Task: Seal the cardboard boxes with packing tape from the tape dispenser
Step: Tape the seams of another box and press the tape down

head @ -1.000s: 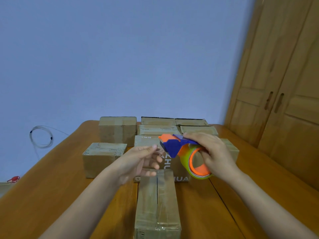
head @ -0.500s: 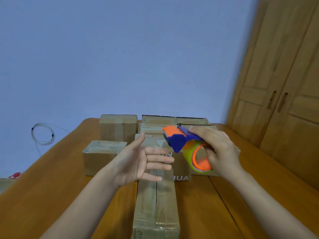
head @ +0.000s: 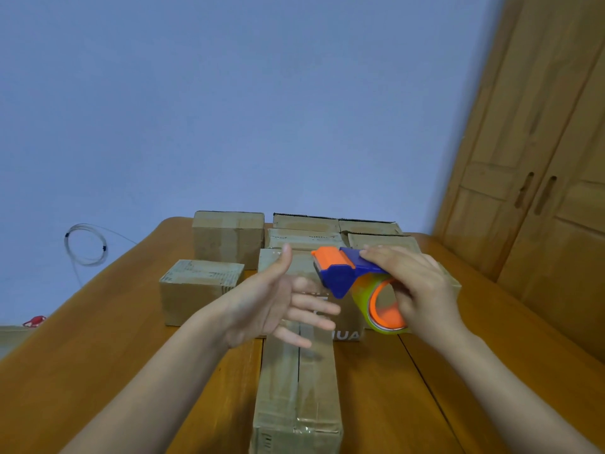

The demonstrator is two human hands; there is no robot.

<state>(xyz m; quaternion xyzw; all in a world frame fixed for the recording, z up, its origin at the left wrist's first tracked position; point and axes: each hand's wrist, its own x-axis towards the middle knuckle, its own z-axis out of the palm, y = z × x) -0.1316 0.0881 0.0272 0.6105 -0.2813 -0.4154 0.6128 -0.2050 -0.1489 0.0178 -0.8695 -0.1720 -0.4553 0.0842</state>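
Above the long cardboard box (head: 298, 385) on the wooden surface (head: 409, 388), the right hand (head: 422, 290) grips the tape dispenser (head: 357, 283) while the left hand (head: 275, 303) hangs with fingers spread, holding nothing.

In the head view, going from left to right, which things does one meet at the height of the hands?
Small cardboard box → left hand → tape dispenser → right hand → wooden cabinet doors.
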